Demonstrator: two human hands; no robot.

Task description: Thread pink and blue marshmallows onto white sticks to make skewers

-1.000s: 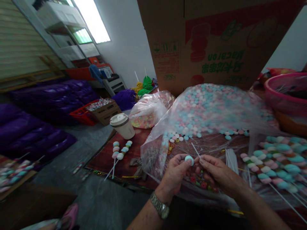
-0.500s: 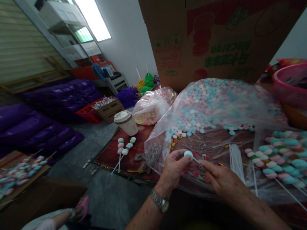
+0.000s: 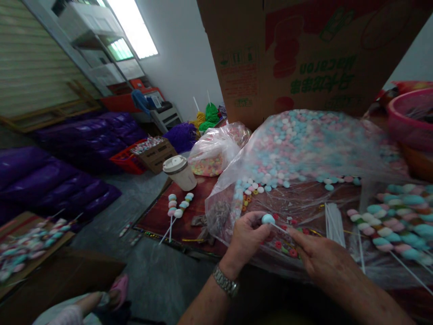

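My left hand [image 3: 246,239], with a metal watch on its wrist, is closed, its curled fingers and thumb at a pale blue marshmallow [image 3: 268,219]. The marshmallow sits on the end of a thin white stick [image 3: 281,229]. Pinched around that stick is my right hand [image 3: 316,255]. Under both hands lies clear plastic sheeting with red and green ring-shaped pieces [image 3: 291,252]. To the right rests a bundle of white sticks [image 3: 334,225], beside a pile of finished-looking marshmallow skewers [image 3: 402,221].
A large plastic bag of pastel marshmallows [image 3: 304,140] stands before a cardboard box [image 3: 250,67]. Left on the table are a lidded cup [image 3: 181,176] and two crossed skewers [image 3: 172,212]. A pink basin [image 3: 409,117] stands far right. Another person's arm [image 3: 89,302] shows lower left.
My left thumb has slid slightly down from the marshmallow's face, so more of the blue shows. The view has shifted a little; the right hand keeps its grip on the stick.
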